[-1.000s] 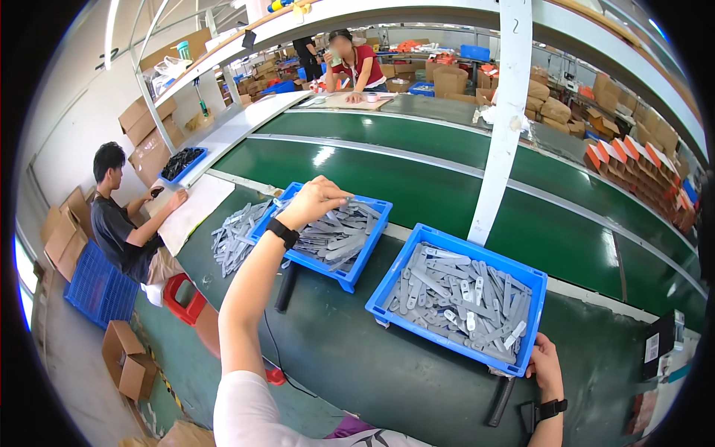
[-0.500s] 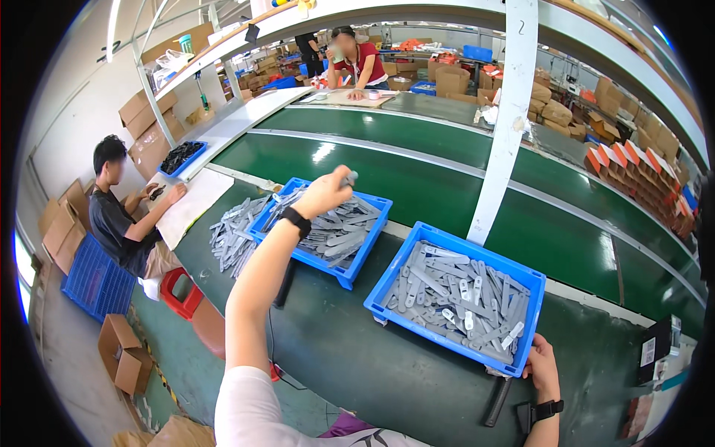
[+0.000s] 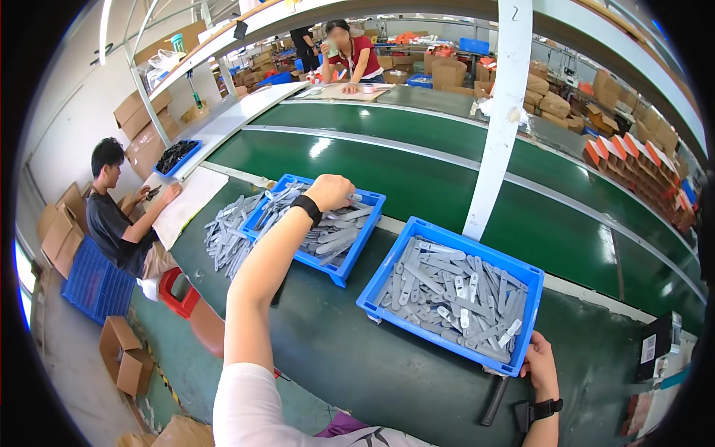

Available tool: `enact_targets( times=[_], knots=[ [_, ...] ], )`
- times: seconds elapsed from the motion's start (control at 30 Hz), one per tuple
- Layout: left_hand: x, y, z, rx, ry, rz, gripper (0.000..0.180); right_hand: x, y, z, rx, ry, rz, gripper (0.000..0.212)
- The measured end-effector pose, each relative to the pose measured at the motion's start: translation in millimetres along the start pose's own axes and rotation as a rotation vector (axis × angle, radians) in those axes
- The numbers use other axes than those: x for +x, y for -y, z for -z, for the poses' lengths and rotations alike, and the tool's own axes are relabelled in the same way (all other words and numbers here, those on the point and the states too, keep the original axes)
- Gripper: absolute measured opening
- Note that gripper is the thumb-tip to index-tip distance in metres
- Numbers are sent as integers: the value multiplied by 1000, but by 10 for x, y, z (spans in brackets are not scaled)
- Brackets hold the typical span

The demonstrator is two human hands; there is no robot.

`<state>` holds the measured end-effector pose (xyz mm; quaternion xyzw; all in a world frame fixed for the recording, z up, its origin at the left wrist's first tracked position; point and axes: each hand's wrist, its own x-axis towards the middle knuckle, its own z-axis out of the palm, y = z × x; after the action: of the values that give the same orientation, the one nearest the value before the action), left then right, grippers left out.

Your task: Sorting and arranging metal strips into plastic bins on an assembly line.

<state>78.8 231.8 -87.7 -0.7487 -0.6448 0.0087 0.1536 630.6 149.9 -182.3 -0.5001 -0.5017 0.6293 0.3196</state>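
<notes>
My left hand (image 3: 330,193) is closed over the far right part of a blue tray (image 3: 339,280) heaped with flat grey strips (image 3: 337,240). A small grey piece shows at its fingertips; most of it is hidden by the fingers. My right hand (image 3: 541,365) is curled against the near right corner of a second blue tray (image 3: 439,341), gripping its edge. Inside this tray lie many grey strips (image 3: 417,281), several with pale oval ends. Below that corner, a black bar-like handle (image 3: 494,401) sticks out on the table.
Loose grey strips (image 3: 227,232) lie piled left of the left tray. A white post (image 3: 497,127) rises behind the right tray, beside the green conveyor belt (image 3: 402,175). At left a seated person (image 3: 123,216) handles small dark parts; another person (image 3: 354,59) leans on the far table.
My left hand has lowered from above the left tray toward its far right part, with the grey piece still at its fingertips. My right hand stays at the right tray's corner.
</notes>
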Motion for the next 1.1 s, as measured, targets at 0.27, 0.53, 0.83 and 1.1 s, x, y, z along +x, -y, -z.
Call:
enact_targets(
  times=[0.27,0.53,0.83,1.1],
  knots=[
    [-235,-70,218,-283,-129,129,30,21,5,-3,3,-6,-2,36],
    [-360,-187,19,-413,213,-23,38,41,-24,5,-4,-4,-1,36],
    [-417,-124,26,-553,-124,-154,24,21,2,-10,-5,0,10,38],
    [-362,-658,557,-1432,-7,181,16,2,11,15,-8,8,10,39]
  ],
)
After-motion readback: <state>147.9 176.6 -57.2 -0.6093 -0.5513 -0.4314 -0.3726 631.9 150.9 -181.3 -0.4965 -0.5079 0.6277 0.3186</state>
